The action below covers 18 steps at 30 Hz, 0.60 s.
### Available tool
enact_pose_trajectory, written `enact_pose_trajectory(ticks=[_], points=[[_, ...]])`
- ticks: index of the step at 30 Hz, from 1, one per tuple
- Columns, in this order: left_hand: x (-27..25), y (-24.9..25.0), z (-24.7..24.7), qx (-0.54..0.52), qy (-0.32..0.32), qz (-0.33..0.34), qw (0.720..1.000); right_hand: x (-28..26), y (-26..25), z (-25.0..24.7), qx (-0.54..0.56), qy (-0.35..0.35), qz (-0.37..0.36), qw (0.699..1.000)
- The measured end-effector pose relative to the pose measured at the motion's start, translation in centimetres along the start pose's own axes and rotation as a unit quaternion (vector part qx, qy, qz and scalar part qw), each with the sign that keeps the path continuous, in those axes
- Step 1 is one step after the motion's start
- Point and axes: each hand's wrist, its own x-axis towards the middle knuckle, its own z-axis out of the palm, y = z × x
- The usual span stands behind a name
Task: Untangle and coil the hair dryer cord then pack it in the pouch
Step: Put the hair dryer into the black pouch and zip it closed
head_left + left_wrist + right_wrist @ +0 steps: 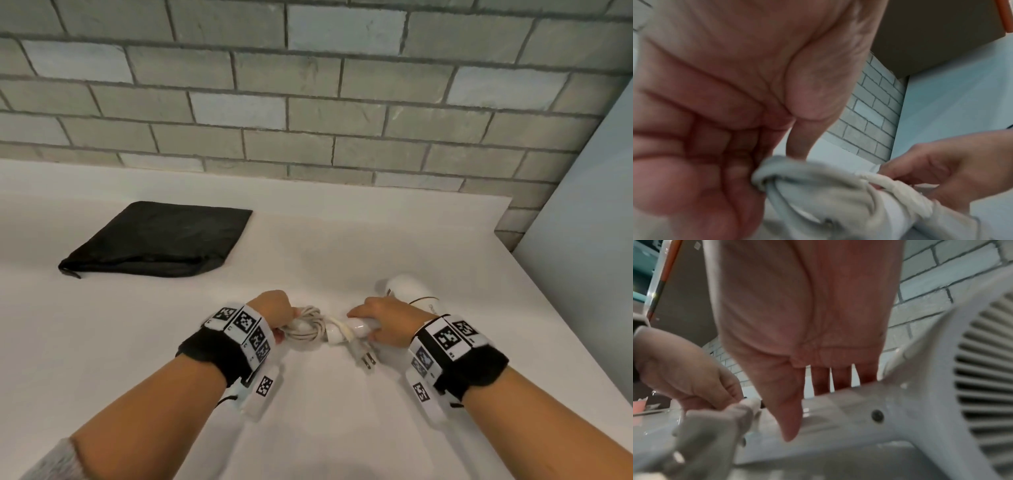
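Left hand (274, 306), lower centre: fingers curled, gripping coiled cord (306, 325). Right hand (385, 320): wrapped round dryer (412, 291) handle, index extended. Pouch (161, 240) upper left, untouched.

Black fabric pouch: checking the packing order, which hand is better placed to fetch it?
Left. The left hand holding the coiled white cord is nearer the black fabric pouch; the right hand steadies the white hair dryer.

My head view looks down over the worktop (308, 428) toward its back edge; both wrist views sit close under my palms, sharing the cord (818, 181).
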Motion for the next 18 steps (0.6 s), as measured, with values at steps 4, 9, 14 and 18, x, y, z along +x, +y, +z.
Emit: enact_pose_trajectory(ticks=[4,9,14,18], points=[[1.2,-1.7,-2.6,0.028,0.014,-0.008,0.999,0.1,-0.6,-1.2,0.043,0.022,0.014,0.999],[3.3,-6.4,-7.7,0.068,0.275,-0.054,0.958,0.3,-2.8,-3.7,0.070,0.125,-0.013,0.990],[5.2,-10.7,-9.4,0.133,0.178,-0.125,0.967,1.3,-5.8,-4.9,0.111,0.078,-0.053,0.989],[6.0,-11.2,-9.6,0.164,0.148,-0.095,0.971,2.6,-7.2,-5.6,0.112,0.067,-0.065,0.989]])
